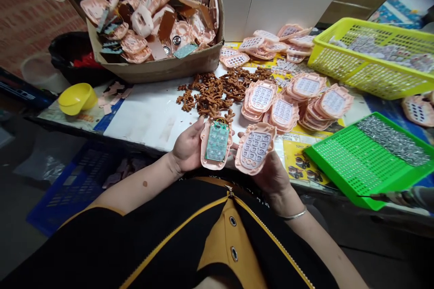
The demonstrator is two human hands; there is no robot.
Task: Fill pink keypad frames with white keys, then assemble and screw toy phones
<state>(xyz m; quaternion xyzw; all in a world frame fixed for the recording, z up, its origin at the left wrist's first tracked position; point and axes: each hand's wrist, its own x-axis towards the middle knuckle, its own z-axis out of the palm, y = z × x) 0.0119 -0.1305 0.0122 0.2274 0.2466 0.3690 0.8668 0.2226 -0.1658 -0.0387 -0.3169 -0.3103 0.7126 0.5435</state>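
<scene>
My left hand (pixel 190 146) is closed round the edge of a pink plastic shell half with a green circuit board (pixel 217 141) set inside it. A small brown piece sits at the top end of that shell. In my right hand (pixel 274 174) lies another pink shell half with a pale keypad (pixel 256 148) fitted in it, its inner side facing up. The two halves are held side by side just over the table's front edge, a small gap between them. Beyond them spreads a heap of small brown plastic parts (pixel 213 90). Stacks of pink shells with keypads (pixel 283 112) stand to the right.
At the back left, a cardboard box (pixel 152 71) overflows with shells and boards. A yellow bowl (pixel 77 99) sits on the left. On the right are a green tray (pixel 346 162) of screws, a yellow basket (pixel 366 70) and a screwdriver-like tool (pixel 407 196).
</scene>
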